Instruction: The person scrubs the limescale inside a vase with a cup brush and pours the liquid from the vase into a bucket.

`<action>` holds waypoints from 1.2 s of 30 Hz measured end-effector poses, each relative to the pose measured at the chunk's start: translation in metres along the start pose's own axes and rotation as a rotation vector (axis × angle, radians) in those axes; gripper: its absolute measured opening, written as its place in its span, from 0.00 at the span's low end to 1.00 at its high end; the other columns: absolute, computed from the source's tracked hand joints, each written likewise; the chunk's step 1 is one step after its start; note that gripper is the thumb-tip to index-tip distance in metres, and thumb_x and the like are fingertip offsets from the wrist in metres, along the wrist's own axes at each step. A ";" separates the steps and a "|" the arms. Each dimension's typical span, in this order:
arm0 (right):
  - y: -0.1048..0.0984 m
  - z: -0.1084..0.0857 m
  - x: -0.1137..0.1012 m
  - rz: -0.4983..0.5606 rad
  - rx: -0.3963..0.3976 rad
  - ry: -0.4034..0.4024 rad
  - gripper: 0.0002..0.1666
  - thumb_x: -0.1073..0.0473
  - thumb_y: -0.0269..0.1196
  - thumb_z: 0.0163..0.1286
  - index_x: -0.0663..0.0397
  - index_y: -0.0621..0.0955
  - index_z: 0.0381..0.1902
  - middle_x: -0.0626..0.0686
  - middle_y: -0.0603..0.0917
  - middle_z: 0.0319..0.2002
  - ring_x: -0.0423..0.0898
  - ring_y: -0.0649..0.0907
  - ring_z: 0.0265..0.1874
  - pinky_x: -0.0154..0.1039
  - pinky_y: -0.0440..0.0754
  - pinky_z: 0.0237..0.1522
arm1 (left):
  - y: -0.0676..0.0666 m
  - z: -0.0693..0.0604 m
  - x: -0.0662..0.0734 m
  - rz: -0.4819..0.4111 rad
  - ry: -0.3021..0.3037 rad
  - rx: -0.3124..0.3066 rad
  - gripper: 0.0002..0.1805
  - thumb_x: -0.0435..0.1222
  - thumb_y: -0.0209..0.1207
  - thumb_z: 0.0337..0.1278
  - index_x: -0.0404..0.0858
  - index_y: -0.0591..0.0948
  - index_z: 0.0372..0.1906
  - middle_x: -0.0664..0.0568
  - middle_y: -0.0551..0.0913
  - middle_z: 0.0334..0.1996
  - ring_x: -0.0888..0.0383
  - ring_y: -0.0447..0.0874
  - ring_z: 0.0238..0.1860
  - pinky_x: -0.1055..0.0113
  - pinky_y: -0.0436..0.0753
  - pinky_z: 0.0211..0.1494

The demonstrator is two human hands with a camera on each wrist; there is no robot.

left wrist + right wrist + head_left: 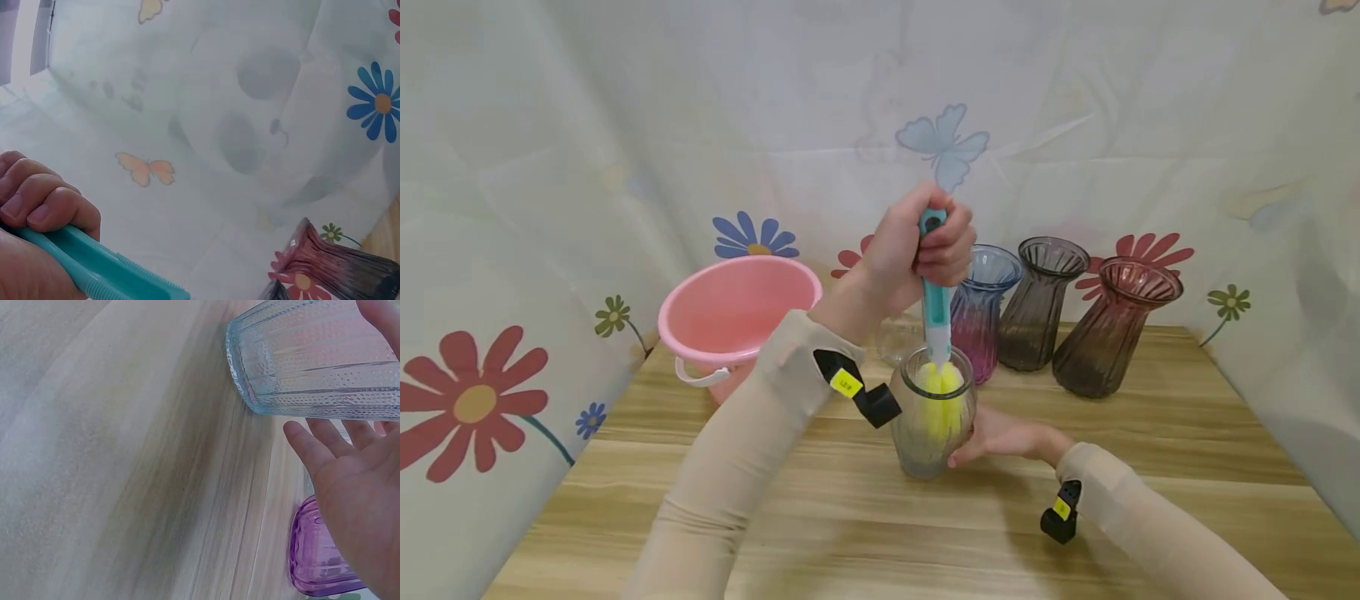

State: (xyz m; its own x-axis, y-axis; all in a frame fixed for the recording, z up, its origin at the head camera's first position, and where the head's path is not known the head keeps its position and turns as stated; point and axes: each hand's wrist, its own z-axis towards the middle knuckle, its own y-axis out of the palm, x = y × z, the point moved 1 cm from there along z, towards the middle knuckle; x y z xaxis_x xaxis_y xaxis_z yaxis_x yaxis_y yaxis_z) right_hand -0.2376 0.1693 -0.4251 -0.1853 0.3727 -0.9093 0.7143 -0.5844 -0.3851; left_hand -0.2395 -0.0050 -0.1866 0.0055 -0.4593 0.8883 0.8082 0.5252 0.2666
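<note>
My left hand (917, 242) grips the teal handle of a sponge bottle brush (935, 304), fist wrapped round it. The brush stands upright, and its yellow sponge head sits inside a clear ribbed glass vase (917, 446). In the left wrist view, curled fingers of my left hand (47, 203) lie over the brush handle (119, 269). Low on the vase's right side, my right hand (1011, 433) holds it, partly hidden behind the glass. The right wrist view has the thumb and fingers of my right hand (359, 487) on opposite sides of the vase (319, 369).
A pink bucket (741, 271) with a white handle stands at the back left. Behind the hands, a blue-to-pink vase (981, 325), a grey vase (1036, 321) and a red-to-grey vase (1101, 346) stand on the wooden table (865, 542). Another clear glass item (891, 342) is partly hidden.
</note>
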 end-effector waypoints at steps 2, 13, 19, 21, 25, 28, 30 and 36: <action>0.000 0.000 -0.001 -0.001 0.000 -0.005 0.43 0.58 0.70 0.50 0.57 0.63 0.62 0.53 0.73 0.58 0.50 0.70 0.59 0.48 0.61 0.61 | 0.003 0.001 0.007 0.010 0.008 0.001 0.21 0.36 0.27 0.54 0.43 0.54 0.06 0.57 0.53 0.05 0.59 0.47 0.08 0.69 0.48 0.14; 0.001 0.000 -0.003 -0.033 0.009 -0.014 0.44 0.57 0.70 0.51 0.58 0.62 0.62 0.54 0.74 0.56 0.46 0.72 0.55 0.42 0.66 0.58 | -0.016 -0.002 -0.033 -0.030 -0.094 -0.053 0.20 0.35 0.27 0.51 0.42 0.53 0.06 0.57 0.54 0.04 0.60 0.48 0.07 0.69 0.48 0.14; 0.002 0.000 -0.001 -0.029 0.025 -0.017 0.45 0.58 0.70 0.50 0.59 0.61 0.63 0.55 0.73 0.57 0.45 0.71 0.55 0.40 0.67 0.57 | -0.031 -0.010 -0.060 -0.005 -0.107 -0.023 0.20 0.35 0.28 0.51 0.43 0.54 0.06 0.58 0.55 0.05 0.60 0.49 0.07 0.69 0.49 0.14; 0.003 0.000 0.000 -0.015 0.028 -0.014 0.45 0.59 0.70 0.50 0.59 0.61 0.63 0.55 0.73 0.57 0.45 0.71 0.55 0.39 0.67 0.57 | -0.036 -0.012 -0.068 0.004 -0.115 -0.013 0.20 0.35 0.28 0.51 0.43 0.54 0.05 0.58 0.55 0.04 0.60 0.49 0.07 0.69 0.49 0.14; 0.004 0.000 0.001 -0.016 0.010 0.002 0.43 0.57 0.69 0.52 0.59 0.61 0.63 0.55 0.74 0.57 0.46 0.72 0.55 0.38 0.69 0.55 | -0.042 -0.017 -0.079 0.019 -0.129 0.008 0.20 0.35 0.29 0.50 0.43 0.54 0.05 0.58 0.54 0.04 0.60 0.49 0.07 0.69 0.49 0.14; 0.003 -0.002 0.001 -0.023 -0.020 0.030 0.44 0.54 0.67 0.55 0.61 0.59 0.64 0.56 0.71 0.59 0.48 0.70 0.58 0.40 0.69 0.56 | -0.044 -0.020 -0.082 0.020 -0.121 0.018 0.20 0.36 0.29 0.52 0.44 0.54 0.06 0.59 0.55 0.05 0.61 0.49 0.07 0.69 0.49 0.14; 0.001 -0.004 0.001 -0.015 -0.035 0.051 0.45 0.54 0.66 0.57 0.62 0.57 0.65 0.59 0.67 0.62 0.52 0.67 0.61 0.43 0.67 0.58 | -0.044 -0.021 -0.082 0.017 -0.117 0.018 0.20 0.35 0.29 0.52 0.44 0.54 0.06 0.59 0.55 0.05 0.61 0.50 0.07 0.70 0.49 0.14; -0.004 -0.005 0.000 0.007 -0.036 0.041 0.45 0.56 0.66 0.56 0.66 0.57 0.65 0.62 0.65 0.64 0.57 0.63 0.64 0.50 0.64 0.62 | -0.044 -0.023 -0.082 0.016 -0.105 0.040 0.21 0.36 0.29 0.53 0.43 0.54 0.05 0.59 0.55 0.05 0.61 0.50 0.07 0.70 0.49 0.14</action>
State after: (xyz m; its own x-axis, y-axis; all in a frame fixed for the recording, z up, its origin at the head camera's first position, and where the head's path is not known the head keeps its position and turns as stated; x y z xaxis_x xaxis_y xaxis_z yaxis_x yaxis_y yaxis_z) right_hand -0.2369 0.1748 -0.4227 -0.1525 0.3982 -0.9045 0.7395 -0.5612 -0.3718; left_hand -0.2620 -0.0071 -0.2800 -0.0451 -0.3738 0.9264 0.7846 0.5608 0.2645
